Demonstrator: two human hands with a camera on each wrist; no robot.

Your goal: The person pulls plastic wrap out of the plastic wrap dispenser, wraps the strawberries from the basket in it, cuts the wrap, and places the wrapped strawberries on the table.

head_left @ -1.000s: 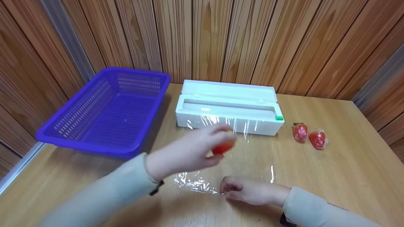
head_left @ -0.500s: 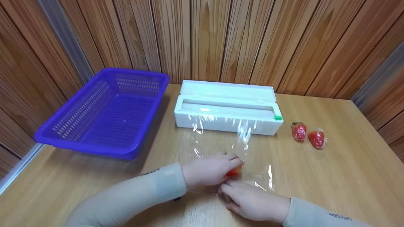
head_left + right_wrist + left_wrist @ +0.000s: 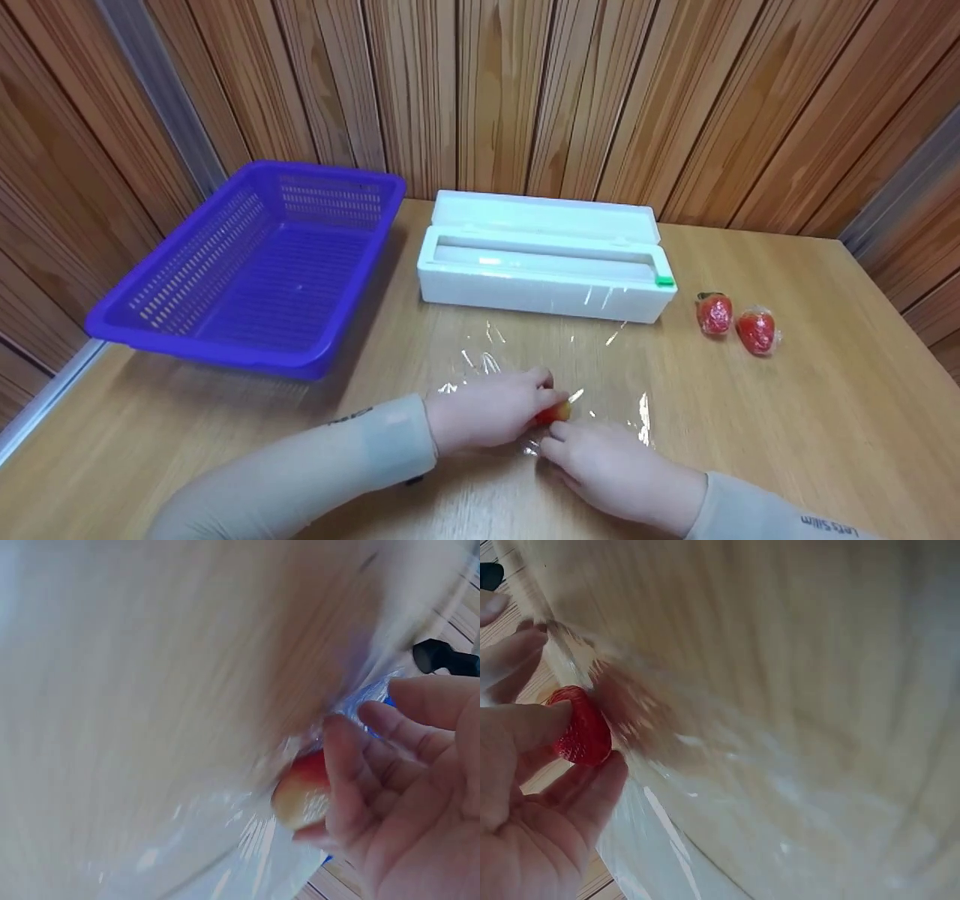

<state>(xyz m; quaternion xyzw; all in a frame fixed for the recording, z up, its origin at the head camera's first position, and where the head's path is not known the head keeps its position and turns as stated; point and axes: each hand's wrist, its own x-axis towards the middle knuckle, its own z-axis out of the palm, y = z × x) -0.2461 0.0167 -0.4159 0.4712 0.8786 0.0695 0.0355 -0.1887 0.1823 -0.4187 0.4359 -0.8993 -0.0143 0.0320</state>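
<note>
My left hand (image 3: 491, 409) holds a strawberry (image 3: 555, 412) down on a clear sheet of plastic wrap (image 3: 487, 364). In the left wrist view, the thumb and fingers pinch the red fruit (image 3: 585, 727) beside the film. My right hand (image 3: 619, 469) is just to the right, fingers curled at the near edge of the film. From the right wrist, bunched film shows at its fingertips, next to the pale end of the strawberry (image 3: 300, 802). The film runs toward a white wrap box (image 3: 547, 296) with its lid raised.
Two red strawberries (image 3: 714, 313) wrapped in film lie on the table (image 3: 787, 435) at the right. A purple basket (image 3: 281, 356) stands at the left. Wood-panelled walls (image 3: 495, 97) close off the back and sides. A green piece (image 3: 664, 280) sits at the box's right end.
My left hand has brought the strawberry down from near the box onto the film beside my right hand. The film's near edge has drawn in toward the fruit.
</note>
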